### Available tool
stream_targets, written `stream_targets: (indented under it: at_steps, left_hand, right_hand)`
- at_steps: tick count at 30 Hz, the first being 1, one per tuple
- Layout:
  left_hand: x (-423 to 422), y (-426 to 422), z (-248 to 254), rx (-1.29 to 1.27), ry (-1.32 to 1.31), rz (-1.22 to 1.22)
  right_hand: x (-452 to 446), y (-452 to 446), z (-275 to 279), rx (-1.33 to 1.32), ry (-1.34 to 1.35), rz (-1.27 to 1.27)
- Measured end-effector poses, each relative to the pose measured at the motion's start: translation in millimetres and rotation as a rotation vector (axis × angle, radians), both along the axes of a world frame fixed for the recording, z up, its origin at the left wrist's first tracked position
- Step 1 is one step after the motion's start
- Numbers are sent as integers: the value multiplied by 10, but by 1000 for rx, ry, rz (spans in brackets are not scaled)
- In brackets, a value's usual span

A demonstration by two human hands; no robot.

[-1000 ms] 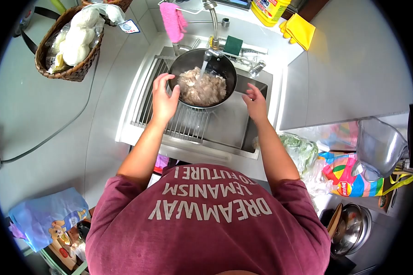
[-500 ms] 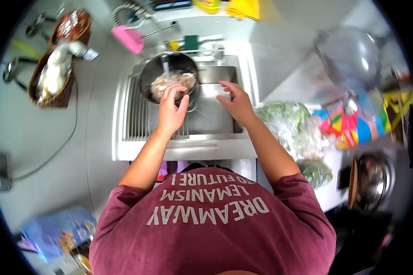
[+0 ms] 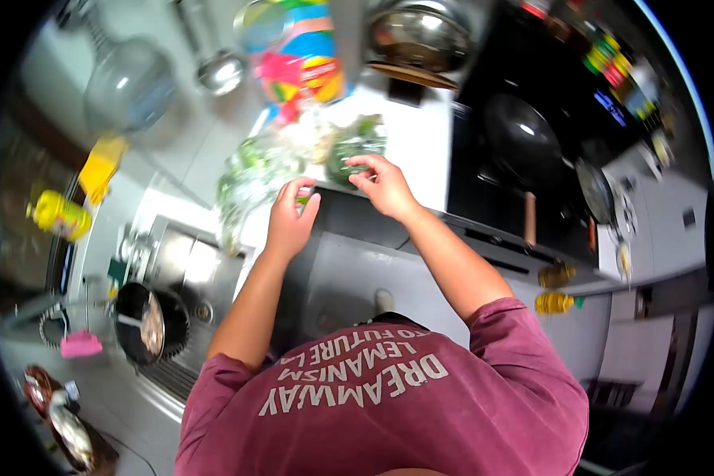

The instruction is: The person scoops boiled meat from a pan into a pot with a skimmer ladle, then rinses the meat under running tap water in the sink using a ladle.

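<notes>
My left hand (image 3: 289,220) is in front of the white counter's edge, thumb and fingers apart with a gap between them. Just beyond it lies a clear plastic bag of leafy greens (image 3: 250,174). My right hand (image 3: 384,187) hangs near a smaller bag of dark green vegetables (image 3: 358,149), its fingers loosely curved and parted; whether they touch the bag I cannot tell. Neither hand appears to hold anything. In the sink (image 3: 184,258) at left sits a black pot (image 3: 128,305) with pale food (image 3: 152,325) inside.
Behind the bags stand a colourful packet (image 3: 305,55) and a shiny metal pot (image 3: 420,36). At right, a black stove (image 3: 472,170) carries a wok (image 3: 522,139) whose wooden handle (image 3: 530,218) projects over the front edge. Oil bottles (image 3: 554,303) stand low at right.
My view and body have turned right, from the sink to the counter beside the stove. Both hands have left the pot and sink and are now by the bagged greens, still parted.
</notes>
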State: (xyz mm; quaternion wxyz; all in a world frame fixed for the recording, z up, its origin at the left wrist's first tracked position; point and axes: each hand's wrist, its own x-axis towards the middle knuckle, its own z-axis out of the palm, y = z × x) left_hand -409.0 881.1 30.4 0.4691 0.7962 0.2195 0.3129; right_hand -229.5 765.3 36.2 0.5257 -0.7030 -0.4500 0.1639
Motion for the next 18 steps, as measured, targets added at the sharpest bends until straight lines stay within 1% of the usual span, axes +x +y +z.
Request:
stream_targets:
  at_steps: [2,3,5,7,9,11,14,17,18]
  left_hand:
    - [547,-340,186,9,-32,-150]
    - [807,-543,312,27,-42,-223]
    - [1320,-1004,495,82,-47,-349]
    - [1805,-1601,696,140,-81,-466]
    - [2257,-2286,873,169,-132,-578]
    - [2733,-2946,960,181,-175,-629]
    - [3428,-3934,1094,48,-220,-798]
    - [3989,-4849,1335,147,-254,-901]
    - [4186,-5127,1387,136,-246,-937]
  right_hand:
    - [344,-612,226,35,34,-128]
    - [495,-939,362,92,15,-198]
    - [821,-1627,583,83,-42,-353]
    - [1180,-2355,673,179,-25,-464]
    - [1483,-3153,800,181,-29,-578]
    - [1813,-3944,924,175,-105,-667]
    - [2264,-5096,1027,168,-148,-814]
    - [2608,-6090,1098,164,-133,-930]
    - [2668,-6367,1151,168,-115,-947]
